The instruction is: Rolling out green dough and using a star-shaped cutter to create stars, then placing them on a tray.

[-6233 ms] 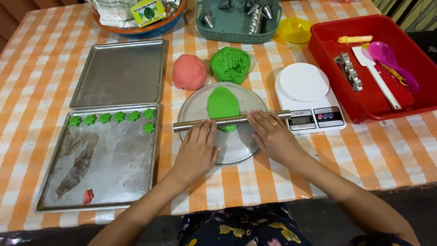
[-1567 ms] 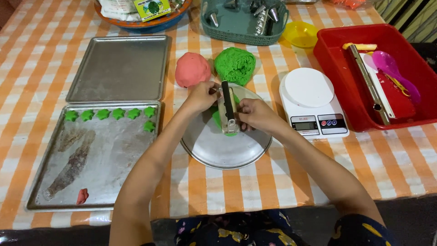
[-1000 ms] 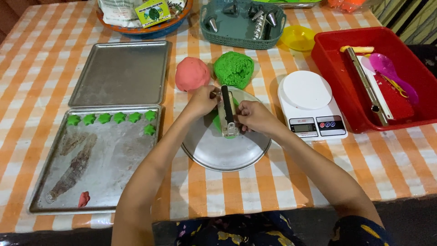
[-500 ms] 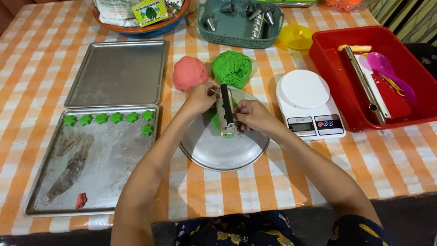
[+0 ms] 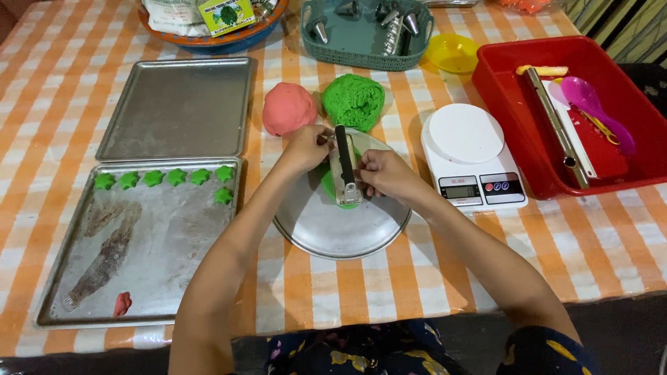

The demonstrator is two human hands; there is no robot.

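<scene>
Head view: left hand (image 5: 306, 147) and right hand (image 5: 386, 177) fingers pinching metal cutter (image 5: 345, 167) over flat green dough (image 5: 326, 184) on round plate (image 5: 340, 232).

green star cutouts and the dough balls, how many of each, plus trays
green star cutouts: 6, on the near tray
dough balls: 2, one pink, one green
baking trays: 2, near and far
total: 10
</scene>
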